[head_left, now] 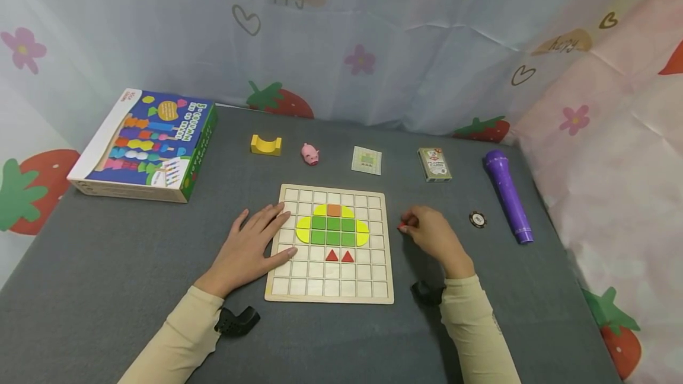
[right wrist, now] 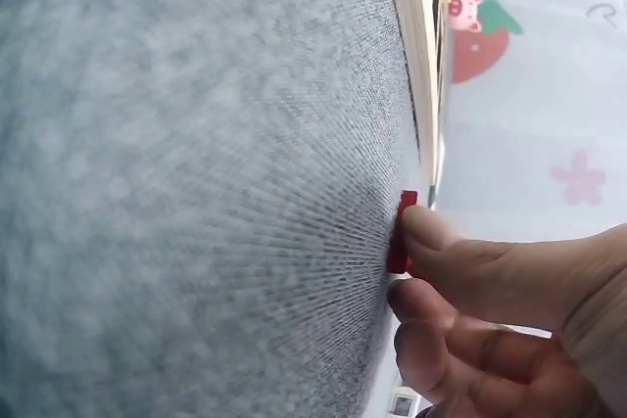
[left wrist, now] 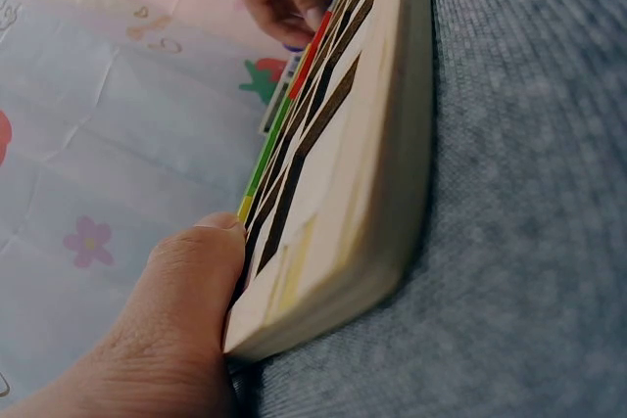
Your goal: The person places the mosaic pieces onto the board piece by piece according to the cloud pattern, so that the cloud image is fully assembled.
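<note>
A wooden grid board (head_left: pixel 331 289) lies on the grey table, with green, yellow and orange tiles and two red triangles (head_left: pixel 339 256) set in it. My left hand (head_left: pixel 256 245) lies flat on the board's left edge with straight fingers; the left wrist view shows its thumb (left wrist: pixel 191 281) against the board's rim (left wrist: pixel 372 193). My right hand (head_left: pixel 427 231) is just right of the board and pinches a small red piece (head_left: pixel 401 227) against the table. In the right wrist view the fingertips (right wrist: pixel 431 242) hold that red piece (right wrist: pixel 400 234) on the cloth.
Along the back lie a colourful game box (head_left: pixel 146 144), a yellow arch block (head_left: pixel 265 145), a pink pig (head_left: pixel 310 153), a pattern card (head_left: pixel 367 160) and a card deck (head_left: pixel 434 164). A purple torch (head_left: pixel 508 194) and a dark chip (head_left: pixel 477 219) lie at the right.
</note>
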`<state>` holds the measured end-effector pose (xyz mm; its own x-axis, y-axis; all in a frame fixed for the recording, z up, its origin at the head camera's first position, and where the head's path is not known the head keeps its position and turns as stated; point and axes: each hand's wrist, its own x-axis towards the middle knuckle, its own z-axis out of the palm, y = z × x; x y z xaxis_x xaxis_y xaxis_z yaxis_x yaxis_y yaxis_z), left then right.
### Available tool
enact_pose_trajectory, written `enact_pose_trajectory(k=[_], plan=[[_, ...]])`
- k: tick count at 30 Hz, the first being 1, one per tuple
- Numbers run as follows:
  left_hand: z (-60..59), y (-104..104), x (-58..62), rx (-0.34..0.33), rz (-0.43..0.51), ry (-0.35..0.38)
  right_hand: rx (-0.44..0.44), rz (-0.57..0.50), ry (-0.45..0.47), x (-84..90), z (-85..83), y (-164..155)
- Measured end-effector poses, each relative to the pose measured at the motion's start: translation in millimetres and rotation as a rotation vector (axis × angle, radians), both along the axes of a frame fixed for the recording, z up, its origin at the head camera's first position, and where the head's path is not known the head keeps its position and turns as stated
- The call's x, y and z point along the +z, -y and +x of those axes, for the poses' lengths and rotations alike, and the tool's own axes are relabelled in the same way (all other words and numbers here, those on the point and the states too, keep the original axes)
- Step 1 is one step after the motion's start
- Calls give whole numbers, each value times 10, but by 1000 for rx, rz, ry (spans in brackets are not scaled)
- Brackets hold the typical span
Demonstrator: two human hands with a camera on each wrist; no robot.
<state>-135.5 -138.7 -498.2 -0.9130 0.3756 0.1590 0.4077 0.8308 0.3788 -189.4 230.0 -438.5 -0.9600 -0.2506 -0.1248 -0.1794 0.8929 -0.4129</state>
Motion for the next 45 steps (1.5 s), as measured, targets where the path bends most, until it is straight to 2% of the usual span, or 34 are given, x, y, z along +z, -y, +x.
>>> enact_pose_trajectory(k=[12, 20, 29, 34, 40, 45], plan=[[-7, -18, 1, 48, -3, 39, 11, -8, -30, 43, 19, 34], [-11, -15, 17, 39, -3, 40, 22, -12, -73, 220, 119, 262], [-6, -8, 8, 33, -5, 24, 197, -53, -136, 295, 265, 691], [1, -11, -5, 41, -9, 6, 292, -57, -122, 260, 326, 888], [10, -6, 10, 44, -36, -14, 374, -125, -98, 211, 381, 1033], [3, 7, 9, 41, -36, -15, 425, -111, -81, 177, 399, 1152]])
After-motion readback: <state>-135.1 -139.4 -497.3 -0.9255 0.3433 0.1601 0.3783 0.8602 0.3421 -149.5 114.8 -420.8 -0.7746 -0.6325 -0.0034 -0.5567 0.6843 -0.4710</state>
